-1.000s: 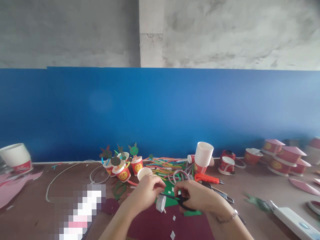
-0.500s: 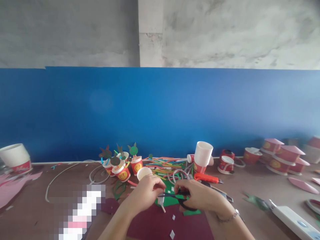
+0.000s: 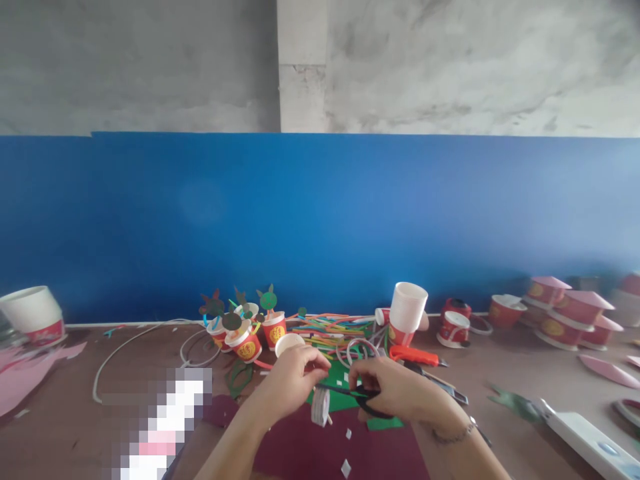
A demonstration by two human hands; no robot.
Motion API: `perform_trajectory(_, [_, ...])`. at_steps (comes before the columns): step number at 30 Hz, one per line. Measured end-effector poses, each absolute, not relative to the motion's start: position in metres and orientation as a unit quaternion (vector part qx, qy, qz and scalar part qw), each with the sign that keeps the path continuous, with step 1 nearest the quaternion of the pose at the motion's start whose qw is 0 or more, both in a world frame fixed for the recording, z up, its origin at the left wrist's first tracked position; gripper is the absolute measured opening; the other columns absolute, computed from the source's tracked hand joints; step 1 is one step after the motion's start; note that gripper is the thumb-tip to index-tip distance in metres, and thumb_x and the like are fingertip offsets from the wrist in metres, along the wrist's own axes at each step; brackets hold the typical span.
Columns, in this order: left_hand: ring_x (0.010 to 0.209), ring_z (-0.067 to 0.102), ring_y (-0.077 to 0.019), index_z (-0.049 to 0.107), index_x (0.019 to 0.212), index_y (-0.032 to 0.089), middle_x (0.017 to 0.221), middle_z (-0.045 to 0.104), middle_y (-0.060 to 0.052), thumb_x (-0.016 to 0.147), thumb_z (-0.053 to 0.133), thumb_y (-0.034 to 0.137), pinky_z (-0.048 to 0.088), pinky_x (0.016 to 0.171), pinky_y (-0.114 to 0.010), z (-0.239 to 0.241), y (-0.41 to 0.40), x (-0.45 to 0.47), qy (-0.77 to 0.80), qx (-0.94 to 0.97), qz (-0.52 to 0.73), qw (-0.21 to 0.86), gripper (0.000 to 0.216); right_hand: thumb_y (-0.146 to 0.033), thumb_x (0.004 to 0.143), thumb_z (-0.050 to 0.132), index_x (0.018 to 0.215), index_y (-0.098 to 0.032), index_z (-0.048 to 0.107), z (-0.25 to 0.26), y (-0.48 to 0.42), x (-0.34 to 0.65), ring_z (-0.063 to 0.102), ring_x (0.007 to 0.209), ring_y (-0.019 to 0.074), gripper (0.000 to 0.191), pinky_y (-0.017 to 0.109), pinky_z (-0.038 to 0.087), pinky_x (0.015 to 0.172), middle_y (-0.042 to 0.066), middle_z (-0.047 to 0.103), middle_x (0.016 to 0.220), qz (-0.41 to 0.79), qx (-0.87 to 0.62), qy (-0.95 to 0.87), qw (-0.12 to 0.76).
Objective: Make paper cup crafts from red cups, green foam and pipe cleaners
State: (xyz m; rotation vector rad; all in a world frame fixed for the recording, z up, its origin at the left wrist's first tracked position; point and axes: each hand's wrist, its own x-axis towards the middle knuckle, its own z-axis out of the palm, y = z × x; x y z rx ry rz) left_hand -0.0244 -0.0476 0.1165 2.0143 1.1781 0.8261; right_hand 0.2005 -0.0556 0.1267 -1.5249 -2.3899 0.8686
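My left hand (image 3: 293, 379) is closed in a pinch on a small white roll of tape (image 3: 321, 406) that hangs below its fingers. My right hand (image 3: 395, 390) is wrapped round black scissors (image 3: 359, 397), whose blades point left towards the tape. Both hands hover over a dark red sheet (image 3: 320, 447) and a green sheet (image 3: 345, 399) on the brown table (image 3: 75, 427). Small white scraps (image 3: 345, 468) lie on the red sheet.
Red paper cups with green cut-outs (image 3: 245, 330) stand behind my hands, beside coloured strips (image 3: 330, 328), a white upturned cup (image 3: 407, 307) and an orange utility knife (image 3: 417, 357). More red cups and pink lids (image 3: 565, 310) sit at right. A white cup (image 3: 33, 313) lies far left.
The tape roll has turned a little in my left hand, showing edge-on and then flat again. The scissors and both hands stay almost in place.
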Motion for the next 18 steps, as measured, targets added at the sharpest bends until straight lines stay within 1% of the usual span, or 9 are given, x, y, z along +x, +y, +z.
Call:
perform_trajectory(4, [0.087, 0.060, -0.0171, 0.069, 0.082, 0.023, 0.089, 0.066, -0.001, 0.079, 0.057, 0.025, 0.044, 0.075, -0.026, 0.118, -0.048, -0.024, 0.448, 0.770, 0.322, 0.321, 0.012, -0.019, 0.060, 0.072, 0.085, -0.024, 0.062, 0.125, -0.054, 0.200, 0.035, 0.053, 0.0068, 0.028, 0.020, 0.023, 0.045, -0.010, 0.041, 0.059, 0.287, -0.511, -0.805, 0.087])
perform_trajectory(8, [0.086, 0.060, -0.0170, 0.069, 0.081, 0.022, 0.088, 0.066, -0.001, 0.079, 0.058, 0.024, 0.044, 0.074, -0.026, 0.119, -0.048, -0.023, 0.451, 0.769, 0.322, 0.319, 0.012, -0.022, 0.060, 0.073, 0.088, -0.024, 0.060, 0.126, -0.055, 0.198, 0.036, 0.056, 0.0082, 0.032, 0.020, 0.024, 0.046, -0.009, 0.042, 0.060, 0.291, -0.503, -0.808, 0.097])
perform_trajectory(11, [0.085, 0.060, -0.0166, 0.069, 0.081, 0.022, 0.088, 0.067, -0.001, 0.079, 0.058, 0.023, 0.045, 0.074, -0.025, 0.119, -0.048, -0.022, 0.449, 0.765, 0.325, 0.329, 0.012, -0.024, 0.060, 0.073, 0.091, -0.024, 0.060, 0.131, -0.058, 0.195, 0.038, 0.060, 0.0097, 0.033, 0.021, 0.025, 0.049, -0.008, 0.045, 0.063, 0.280, -0.501, -0.812, 0.109])
perform_trajectory(18, [0.086, 0.060, -0.0172, 0.069, 0.081, 0.022, 0.088, 0.066, -0.002, 0.078, 0.057, 0.021, 0.045, 0.075, -0.026, 0.120, -0.049, -0.023, 0.445, 0.765, 0.336, 0.323, 0.012, -0.026, 0.060, 0.070, 0.091, -0.025, 0.059, 0.136, -0.062, 0.190, 0.041, 0.064, 0.0108, 0.033, 0.022, 0.027, 0.053, -0.006, 0.052, 0.074, 0.238, -0.515, -0.817, 0.105])
